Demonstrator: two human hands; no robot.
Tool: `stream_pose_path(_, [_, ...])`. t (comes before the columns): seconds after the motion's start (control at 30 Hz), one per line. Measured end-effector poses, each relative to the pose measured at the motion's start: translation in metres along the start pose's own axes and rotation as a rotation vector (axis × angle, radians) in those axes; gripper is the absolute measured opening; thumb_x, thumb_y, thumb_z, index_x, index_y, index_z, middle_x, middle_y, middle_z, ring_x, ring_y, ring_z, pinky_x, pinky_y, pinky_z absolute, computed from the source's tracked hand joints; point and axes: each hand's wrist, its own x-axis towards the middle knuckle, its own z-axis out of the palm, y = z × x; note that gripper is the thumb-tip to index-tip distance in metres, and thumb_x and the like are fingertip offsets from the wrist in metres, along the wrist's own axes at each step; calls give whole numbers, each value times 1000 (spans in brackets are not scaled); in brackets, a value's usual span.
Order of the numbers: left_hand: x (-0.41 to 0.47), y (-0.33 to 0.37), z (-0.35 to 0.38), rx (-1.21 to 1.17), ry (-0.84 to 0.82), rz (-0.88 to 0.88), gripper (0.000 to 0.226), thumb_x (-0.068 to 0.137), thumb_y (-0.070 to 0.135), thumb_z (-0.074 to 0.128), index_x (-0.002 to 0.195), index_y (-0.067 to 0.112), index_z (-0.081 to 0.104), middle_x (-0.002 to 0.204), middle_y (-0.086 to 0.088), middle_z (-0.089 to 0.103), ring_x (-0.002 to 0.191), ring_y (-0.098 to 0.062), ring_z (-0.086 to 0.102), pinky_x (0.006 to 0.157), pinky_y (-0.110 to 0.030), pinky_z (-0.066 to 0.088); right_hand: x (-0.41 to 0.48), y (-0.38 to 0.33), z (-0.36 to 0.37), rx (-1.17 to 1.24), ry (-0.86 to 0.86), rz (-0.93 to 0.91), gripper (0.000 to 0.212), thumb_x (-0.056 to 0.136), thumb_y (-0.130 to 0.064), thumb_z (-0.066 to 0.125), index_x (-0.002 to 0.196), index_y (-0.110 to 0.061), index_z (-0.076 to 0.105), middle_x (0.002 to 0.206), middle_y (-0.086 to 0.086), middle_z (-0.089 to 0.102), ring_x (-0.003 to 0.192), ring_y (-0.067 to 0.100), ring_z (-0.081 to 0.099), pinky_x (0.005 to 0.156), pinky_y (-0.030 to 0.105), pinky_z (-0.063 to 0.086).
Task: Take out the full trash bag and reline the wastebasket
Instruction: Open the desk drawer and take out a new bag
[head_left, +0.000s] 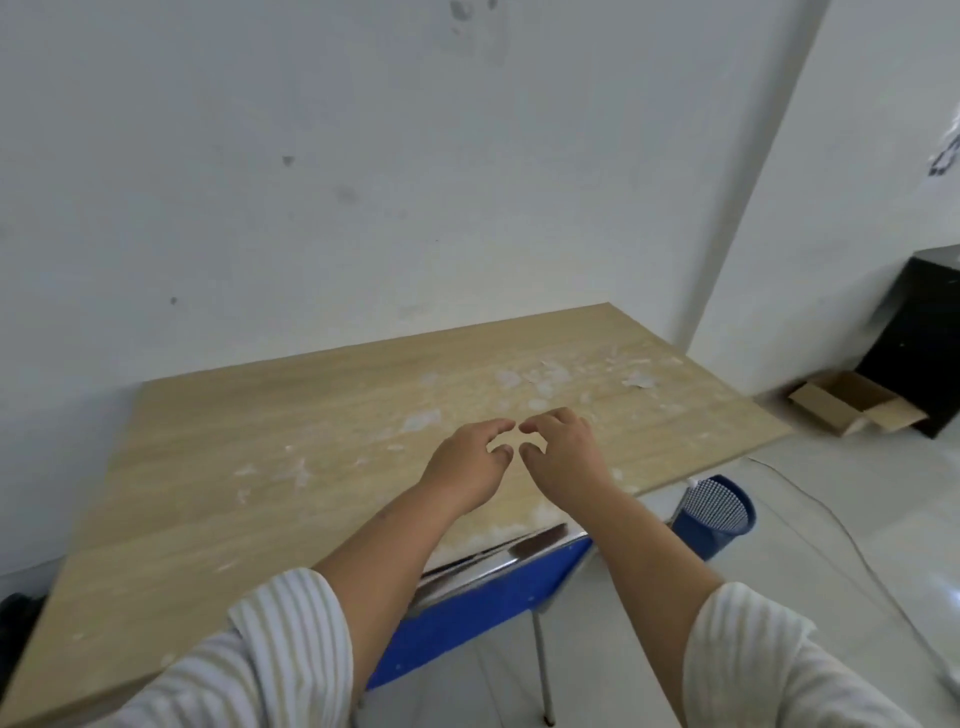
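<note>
A blue mesh wastebasket (716, 512) stands on the floor just past the table's right front corner, partly hidden by the tabletop; something white shows at its rim. No trash bag can be made out. My left hand (467, 460) and my right hand (563, 449) hover side by side over the wooden table (218, 467), fingertips nearly meeting, fingers loosely curled and holding nothing. Both arms wear striped sleeves.
The tabletop carries white flaky scraps (524, 376) and has a blue front panel (467, 613) and metal leg. A cardboard box (857, 408) lies open on the floor by a black cabinet (919, 343). A cable (841, 525) runs across the pale floor. Walls close the back.
</note>
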Motion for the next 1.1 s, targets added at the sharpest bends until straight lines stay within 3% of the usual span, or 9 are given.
stream_pose_path(0.37, [54,107,147,-87,44,-155,42,97,25,46,139,30,46,149,2,42,134,-19,43,105,-31,36,31,174,-69,69,-85,-31,32,92,-17,52,123,-16,60,131,2,51,124,20,41,92,23,32])
stream_pose_path(0.73, [130,120,242,-6,-5,-225,45,96,26,45,140,31,45,148,2,41,133,-19,43,105,-35,39,77,285,-62,107,-179,57,32,91,-14,51,122,-15,60,130,3,51,120,21,45,96,30,40])
stream_pose_path(1.1, [143,146,327,60,13,-338,46,94,20,47,140,24,47,145,0,45,131,-19,45,107,-35,38,88,369,-66,118,-321,9,31,91,-12,52,121,-14,61,128,4,51,119,22,48,93,25,40])
